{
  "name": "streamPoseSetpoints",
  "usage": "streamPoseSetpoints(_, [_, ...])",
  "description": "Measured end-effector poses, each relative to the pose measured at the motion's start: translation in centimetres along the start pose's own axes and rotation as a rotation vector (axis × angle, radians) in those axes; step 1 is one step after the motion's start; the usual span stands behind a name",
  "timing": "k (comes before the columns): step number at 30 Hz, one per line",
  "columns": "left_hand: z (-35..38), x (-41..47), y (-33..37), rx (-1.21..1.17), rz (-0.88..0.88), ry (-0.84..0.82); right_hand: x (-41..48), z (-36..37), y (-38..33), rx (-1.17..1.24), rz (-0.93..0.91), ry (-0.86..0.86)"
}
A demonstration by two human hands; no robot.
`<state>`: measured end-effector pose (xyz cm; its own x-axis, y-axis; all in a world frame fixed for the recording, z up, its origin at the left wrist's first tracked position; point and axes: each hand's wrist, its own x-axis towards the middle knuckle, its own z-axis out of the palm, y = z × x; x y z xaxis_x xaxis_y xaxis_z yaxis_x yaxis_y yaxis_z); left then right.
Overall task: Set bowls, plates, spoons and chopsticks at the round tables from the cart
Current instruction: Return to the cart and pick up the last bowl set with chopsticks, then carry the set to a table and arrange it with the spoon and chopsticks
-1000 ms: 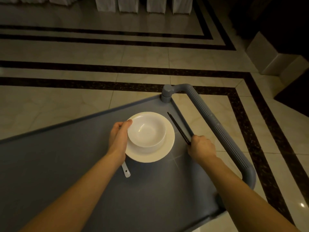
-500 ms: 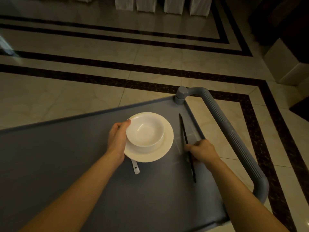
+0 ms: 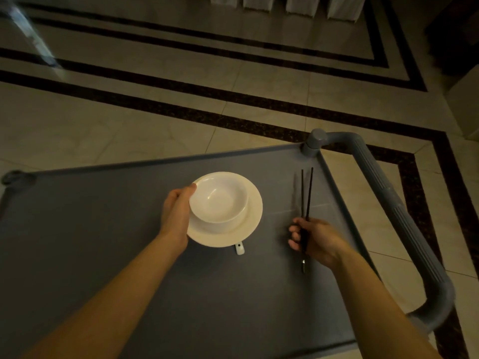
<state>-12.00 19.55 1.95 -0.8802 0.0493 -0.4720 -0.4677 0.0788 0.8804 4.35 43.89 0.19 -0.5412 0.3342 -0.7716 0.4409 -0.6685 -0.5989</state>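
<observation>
A white bowl (image 3: 219, 199) sits on a white plate (image 3: 248, 226) on the grey cart top (image 3: 103, 229). My left hand (image 3: 176, 213) grips the left edge of the plate, its thumb on the bowl's rim. A white spoon handle (image 3: 239, 248) pokes out from under the plate's near edge. My right hand (image 3: 316, 238) holds a pair of dark chopsticks (image 3: 305, 193) to the right of the plate, their tips pointing away from me and spread slightly.
The cart's thick grey handle (image 3: 396, 213) curves along its right side. Beyond the cart lies a tiled floor (image 3: 155, 117) with dark border stripes. White-draped chairs (image 3: 293, 5) stand at the far top edge.
My right hand has picked the chopsticks up off the cart surface and turned them to point away from me. My left hand has kept its grip on the plate and bowl.
</observation>
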Motion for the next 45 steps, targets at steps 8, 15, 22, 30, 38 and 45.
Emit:
streamPoseSetpoints(8, [-5.5,1.2,-0.2,-0.008,-0.033,0.071,0.2,4.3,2.4,-0.267,-0.154,-0.031])
streamPoseSetpoints(15, [-9.6,1.5,-1.2,-0.035,-0.047,0.135,1.4,8.5,5.0,-0.608,-0.337,0.071])
streamPoseSetpoints(22, [-12.2,0.6,-1.6,-0.099,-0.054,0.148,2.3,11.1,6.3,-1.083,-0.414,0.197])
streamPoseSetpoints(30, [-14.2,0.2,-1.2,-0.14,-0.056,0.164,2.5,11.7,7.2,-1.136,-0.45,0.239])
streamPoseSetpoints(38, [-16.2,-0.3,1.0,-0.178,-0.032,0.159,-2.5,16.9,6.6,-0.493,-0.411,-0.029])
streamPoseSetpoints(45, [-19.7,-1.6,6.4,-0.24,0.032,0.175,-8.8,25.4,3.0,-0.387,-0.494,-0.25])
